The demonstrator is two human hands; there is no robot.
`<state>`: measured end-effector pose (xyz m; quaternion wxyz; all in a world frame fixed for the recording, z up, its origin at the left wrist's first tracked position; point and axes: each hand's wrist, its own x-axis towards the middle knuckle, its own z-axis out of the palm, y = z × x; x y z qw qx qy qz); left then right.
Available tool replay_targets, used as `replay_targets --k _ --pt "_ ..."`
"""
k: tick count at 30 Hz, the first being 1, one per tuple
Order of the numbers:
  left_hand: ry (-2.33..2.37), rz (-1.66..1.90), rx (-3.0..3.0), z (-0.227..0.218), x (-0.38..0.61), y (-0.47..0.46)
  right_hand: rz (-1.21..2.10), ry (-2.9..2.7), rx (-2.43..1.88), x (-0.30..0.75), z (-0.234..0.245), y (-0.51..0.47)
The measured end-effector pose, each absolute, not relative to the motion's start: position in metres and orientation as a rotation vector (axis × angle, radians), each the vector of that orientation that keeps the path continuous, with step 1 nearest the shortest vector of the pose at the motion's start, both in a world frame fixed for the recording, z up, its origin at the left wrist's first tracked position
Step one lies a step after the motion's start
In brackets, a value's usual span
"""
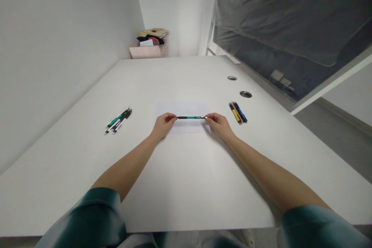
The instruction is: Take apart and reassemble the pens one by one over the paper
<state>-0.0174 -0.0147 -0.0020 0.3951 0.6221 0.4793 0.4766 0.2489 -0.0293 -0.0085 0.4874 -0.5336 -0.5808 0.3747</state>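
A slim black-and-green pen (191,117) is held level by its two ends, just over a white sheet of paper (186,106). My left hand (164,124) pinches the dark end between thumb and fingertips. At the clip end, my right hand (218,124) has the same kind of pinch. Off to the left lies a small bunch of pens (119,120), black, white and green. On the right, beyond my right hand, several markers (238,113) in yellow, pink, black and blue rest side by side.
The white table (180,186) runs along a wall at the left. Two round metal-rimmed holes (245,94) (231,78) sit near its right edge. Past the far edge stands a pink box (145,52) piled with cloth and papers. A grey-covered bed frame (290,19) is at the right.
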Motion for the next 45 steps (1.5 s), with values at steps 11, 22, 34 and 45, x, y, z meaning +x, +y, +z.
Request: replay_targets --k 11,22,34,45 --pt "1.246 1.183 1.578 -0.0009 -0.0180 -0.0162 0.935 -1.430 -1.304 0.2507 -0.0078 -0.0305" --pt "1.252 1.172 1.629 -0.0023 -0.0190 -0.0138 0.932 -1.425 -1.296 0.2499 -0.0086 -0.0300" --pt "1.253 1.159 1.645 0.0018 -0.0184 -0.0167 0.928 -1.426 -1.314 0.2494 -0.0062 -0.0312" --pt "1.270 1.153 1.663 -0.0008 -0.0183 -0.0155 0.918 -1.441 -1.317 0.2493 -0.0048 -0.0327"
